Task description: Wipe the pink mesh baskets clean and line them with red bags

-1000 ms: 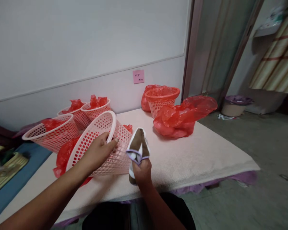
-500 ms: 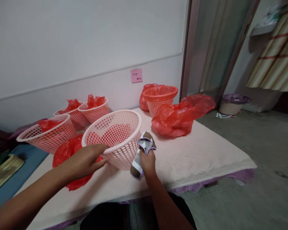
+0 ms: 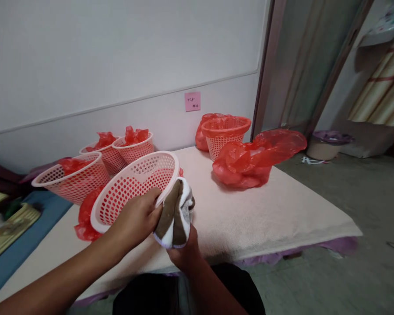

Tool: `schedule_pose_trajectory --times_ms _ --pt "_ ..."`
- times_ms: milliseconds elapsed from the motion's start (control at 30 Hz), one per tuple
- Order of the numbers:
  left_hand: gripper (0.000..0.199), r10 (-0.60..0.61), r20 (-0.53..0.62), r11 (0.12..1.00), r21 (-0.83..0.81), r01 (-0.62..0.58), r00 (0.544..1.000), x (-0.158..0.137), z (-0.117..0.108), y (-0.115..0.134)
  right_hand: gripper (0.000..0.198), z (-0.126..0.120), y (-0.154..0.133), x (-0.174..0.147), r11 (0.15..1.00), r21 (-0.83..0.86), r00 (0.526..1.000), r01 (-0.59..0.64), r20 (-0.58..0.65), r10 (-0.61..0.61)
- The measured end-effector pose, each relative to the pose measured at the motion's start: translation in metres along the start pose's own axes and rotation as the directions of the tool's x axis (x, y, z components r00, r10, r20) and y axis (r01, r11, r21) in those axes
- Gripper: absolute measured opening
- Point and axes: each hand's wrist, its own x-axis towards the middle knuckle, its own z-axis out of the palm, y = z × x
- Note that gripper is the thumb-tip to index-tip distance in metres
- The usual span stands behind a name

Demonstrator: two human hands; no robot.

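Observation:
My left hand is closed on the near right rim of a pale pink plastic basket, which tilts with its mouth facing up and left. My right hand, below and right of it, is closed on a folded brown, white and grey striped cloth with purple edging. The cloth lies up against the outside of the basket's right wall and touches my left fingertips. Some right-hand fingers are hidden behind the cloth. Under and behind the basket lies a red plastic bag.
Several pink baskets with red bags inside stand at the back left. A basket lined with red plastic and a full red bag sit at the right on the white-covered bed. A waste bin stands on the floor.
The basket has tilted more and moved slightly left and nearer. My left hand has moved right with its rim. My right hand has brought the cloth left against the basket's side.

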Motion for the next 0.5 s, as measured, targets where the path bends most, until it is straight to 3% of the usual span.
schedule_pose_trajectory --times_ms 67,133,233,300,500 --pt "0.018 -0.045 -0.02 0.996 -0.084 0.044 0.999 0.009 -0.003 0.003 0.056 -0.001 0.001 0.003 0.999 -0.008 0.999 -0.031 -0.037 0.031" --pt "0.018 -0.067 -0.036 0.991 -0.118 0.062 0.997 0.017 -0.004 0.004 0.051 -0.004 0.005 0.013 0.989 0.004 0.979 -0.147 -0.139 0.146" --pt "0.012 -0.068 -0.052 0.991 -0.12 0.061 0.996 0.025 0.0 0.008 0.037 -0.011 0.017 0.032 0.903 0.016 0.869 -0.43 -0.265 0.418" --pt "0.011 -0.047 -0.029 0.988 -0.15 0.042 0.998 0.027 0.004 0.014 0.032 -0.016 0.026 0.041 0.835 0.024 0.792 -0.549 -0.302 0.53" --pt "0.023 0.122 0.197 0.972 -0.221 -0.078 0.973 0.012 0.0 0.017 0.031 -0.024 0.047 0.048 0.792 0.079 0.743 -0.606 -0.299 0.599"
